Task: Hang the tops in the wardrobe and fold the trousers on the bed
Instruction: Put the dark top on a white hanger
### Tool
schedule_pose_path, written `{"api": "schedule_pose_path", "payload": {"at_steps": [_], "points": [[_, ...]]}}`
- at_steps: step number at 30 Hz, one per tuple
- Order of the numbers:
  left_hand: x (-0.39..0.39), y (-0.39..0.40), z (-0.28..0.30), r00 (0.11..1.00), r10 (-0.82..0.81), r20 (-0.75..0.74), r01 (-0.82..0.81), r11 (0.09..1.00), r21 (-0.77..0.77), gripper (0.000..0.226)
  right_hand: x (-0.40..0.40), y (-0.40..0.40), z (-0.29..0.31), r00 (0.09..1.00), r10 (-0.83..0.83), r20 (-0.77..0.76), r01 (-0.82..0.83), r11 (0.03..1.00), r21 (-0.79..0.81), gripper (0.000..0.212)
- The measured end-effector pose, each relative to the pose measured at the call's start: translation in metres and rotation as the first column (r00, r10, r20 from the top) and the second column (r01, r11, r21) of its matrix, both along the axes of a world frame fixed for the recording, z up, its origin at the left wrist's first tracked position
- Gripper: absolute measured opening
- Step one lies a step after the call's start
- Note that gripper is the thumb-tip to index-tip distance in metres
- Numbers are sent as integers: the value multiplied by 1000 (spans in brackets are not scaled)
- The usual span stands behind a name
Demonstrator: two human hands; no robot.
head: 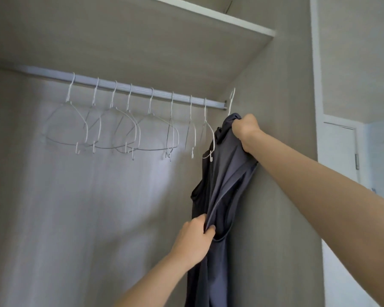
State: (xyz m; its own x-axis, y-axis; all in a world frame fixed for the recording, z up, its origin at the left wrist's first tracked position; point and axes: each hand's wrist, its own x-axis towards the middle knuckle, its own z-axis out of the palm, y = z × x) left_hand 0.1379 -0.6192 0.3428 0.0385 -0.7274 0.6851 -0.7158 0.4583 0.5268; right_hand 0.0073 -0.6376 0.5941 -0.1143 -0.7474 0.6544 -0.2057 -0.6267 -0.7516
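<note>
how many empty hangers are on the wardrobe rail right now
8 empty white hangers hang in a row along the rail. A ninth hanger, inside the dark top gripped by the right hand, is off the rail near its right end.

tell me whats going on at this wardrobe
A person is hanging a dark grey top in the wardrobe. The right hand grips its bunched upper end, with a white hanger hook sticking up beside the rail, not yet on it. The left hand pinches the fabric lower down. Eight empty hangers hang on the rail.
</note>
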Motion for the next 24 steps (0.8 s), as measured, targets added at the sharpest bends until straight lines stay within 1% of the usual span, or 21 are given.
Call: {"api": "schedule_pose_path", "payload": {"at_steps": [1, 3, 4, 5, 7, 8, 9, 12, 13, 15, 18, 22, 24], "points": [[1, -8, 2, 1000, -22, -6, 22, 1000, -3, 16, 2, -4, 5, 998, -47, -36, 46, 998, -34, 33], [5, -22, 8, 998, -60, -16, 59, 998, -18, 21, 7, -19, 16, 994, -76, -78, 74, 997, -37, 35], [7, -30, 11, 997, -74, -23, 73, 997, -22, 21, 10, -29, 20, 991, -98, -93, 92, 994, -65, 36], [9, -37, 13, 996, -88, -24, 88, 996, -24, 21, 13, -36, 23, 989, -119, -93, 113, 992, -64, 36], [13, -51, 15, 994, -109, -23, 108, 994, -27, 19, 16, -51, 28, 976, -158, -150, 142, 984, -111, 35], [16, -58, 16, 994, -111, -23, 111, 994, -23, 19, 17, -60, 29, 970, -165, -180, 148, 984, -103, 33], [18, -63, 15, 994, -110, -22, 110, 994, -16, 19, 18, -67, 28, 966, -175, -191, 157, 982, -104, 29], [22, -73, 11, 995, -99, -14, 99, 995, 2, 15, 23, -86, 25, 954, -192, -229, 173, 980, -102, 6], [23, -75, 8, 995, -95, -14, 96, 995, 10, 15, 24, -93, 23, 953, -178, -245, 161, 983, -89, 4], [24, -77, 5, 996, -83, -21, 83, 996, 24, 16, 25, -102, 20, 952, -167, -255, 151, 985, -80, 7], [26, -74, 0, 994, -96, -46, 98, 994, 46, 18, 20, -106, 16, 959, -191, -209, 175, 980, -91, 4], [25, -61, -4, 991, -96, -98, 100, 994, 39, 29, 12, -93, 4, 956, -212, -204, 189, 974, -127, 8], [24, -53, -6, 992, -64, -111, 67, 997, 32, 32, 8, -78, -6, 954, -220, -205, 188, 969, -162, 18]]}}
